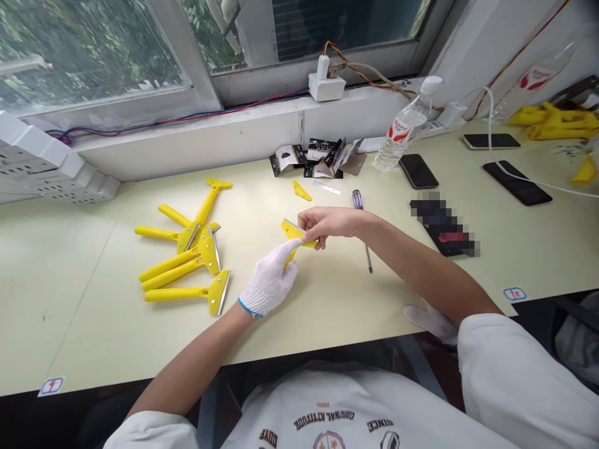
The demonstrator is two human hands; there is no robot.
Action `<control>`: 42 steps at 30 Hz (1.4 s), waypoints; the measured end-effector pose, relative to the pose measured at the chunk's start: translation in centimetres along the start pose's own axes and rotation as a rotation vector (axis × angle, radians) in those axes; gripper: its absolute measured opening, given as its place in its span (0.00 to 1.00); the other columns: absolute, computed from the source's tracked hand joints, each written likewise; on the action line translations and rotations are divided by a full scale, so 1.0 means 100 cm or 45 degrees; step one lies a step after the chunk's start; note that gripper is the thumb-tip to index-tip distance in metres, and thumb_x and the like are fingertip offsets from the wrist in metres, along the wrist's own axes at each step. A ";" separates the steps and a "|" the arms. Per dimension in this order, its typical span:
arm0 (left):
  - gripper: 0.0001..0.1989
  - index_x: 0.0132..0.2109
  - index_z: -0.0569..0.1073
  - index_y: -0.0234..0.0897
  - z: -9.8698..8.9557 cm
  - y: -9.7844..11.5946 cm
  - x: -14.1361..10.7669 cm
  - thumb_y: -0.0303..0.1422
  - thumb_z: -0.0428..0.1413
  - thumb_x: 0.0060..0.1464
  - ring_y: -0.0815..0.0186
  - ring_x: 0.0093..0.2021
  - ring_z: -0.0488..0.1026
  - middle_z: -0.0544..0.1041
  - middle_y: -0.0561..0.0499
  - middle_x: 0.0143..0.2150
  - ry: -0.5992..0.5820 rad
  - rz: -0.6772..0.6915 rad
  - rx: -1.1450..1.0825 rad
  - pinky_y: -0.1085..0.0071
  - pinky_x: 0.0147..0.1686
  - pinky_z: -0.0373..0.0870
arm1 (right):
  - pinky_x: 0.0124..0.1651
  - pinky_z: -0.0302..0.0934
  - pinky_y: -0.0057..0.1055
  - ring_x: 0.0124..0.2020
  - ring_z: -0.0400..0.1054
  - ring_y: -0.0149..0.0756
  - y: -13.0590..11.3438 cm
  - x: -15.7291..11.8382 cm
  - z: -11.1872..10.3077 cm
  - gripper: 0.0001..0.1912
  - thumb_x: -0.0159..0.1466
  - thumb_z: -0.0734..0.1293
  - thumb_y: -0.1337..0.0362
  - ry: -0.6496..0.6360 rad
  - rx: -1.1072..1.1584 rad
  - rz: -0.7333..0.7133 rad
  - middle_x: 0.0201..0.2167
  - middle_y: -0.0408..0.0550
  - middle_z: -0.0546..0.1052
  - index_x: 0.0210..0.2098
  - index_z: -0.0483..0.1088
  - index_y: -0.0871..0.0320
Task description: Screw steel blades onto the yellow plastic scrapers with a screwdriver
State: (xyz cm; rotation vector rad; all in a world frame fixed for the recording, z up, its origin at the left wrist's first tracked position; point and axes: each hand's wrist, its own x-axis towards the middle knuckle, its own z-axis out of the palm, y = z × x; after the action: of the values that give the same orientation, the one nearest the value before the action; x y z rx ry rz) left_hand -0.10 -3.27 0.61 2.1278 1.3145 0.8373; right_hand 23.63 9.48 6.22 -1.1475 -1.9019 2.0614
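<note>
My left hand (pixel 270 282), in a white knitted glove with a blue cuff, is wrapped round the handle of a yellow scraper (pixel 291 229). The bare fingers of my right hand (pixel 322 226) pinch the right end of its head, where a thin metal edge shows. Behind the hands lie a small yellow plate (pixel 302 191) and a loose metal blade (pixel 326 188). A screwdriver (pixel 358 199) rests partly under my right forearm. Several yellow scrapers (pixel 180 295) form a loose pile left of my left hand.
Black cards (pixel 322 156) and a water bottle (pixel 402 134) stand near the wall. Phones (pixel 418 171) and a partly blurred dark object (pixel 442 227) lie to the right. A white glove (pixel 430 320) is at the front edge. White boxes (pixel 51 162) sit far left.
</note>
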 end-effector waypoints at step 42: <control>0.33 0.69 0.68 0.59 -0.020 0.013 0.002 0.29 0.61 0.60 0.81 0.17 0.52 0.73 0.53 0.45 -0.358 -0.760 -2.200 0.83 0.11 0.46 | 0.38 0.69 0.33 0.32 0.77 0.36 -0.036 -0.043 0.021 0.02 0.67 0.70 0.66 0.649 -0.459 -0.630 0.32 0.44 0.81 0.39 0.78 0.55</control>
State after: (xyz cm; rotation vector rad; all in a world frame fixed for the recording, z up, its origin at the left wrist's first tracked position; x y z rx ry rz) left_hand -0.68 -3.45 2.91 0.4125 0.4857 0.8075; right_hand 23.98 6.21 11.20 -0.9953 -2.0508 1.0827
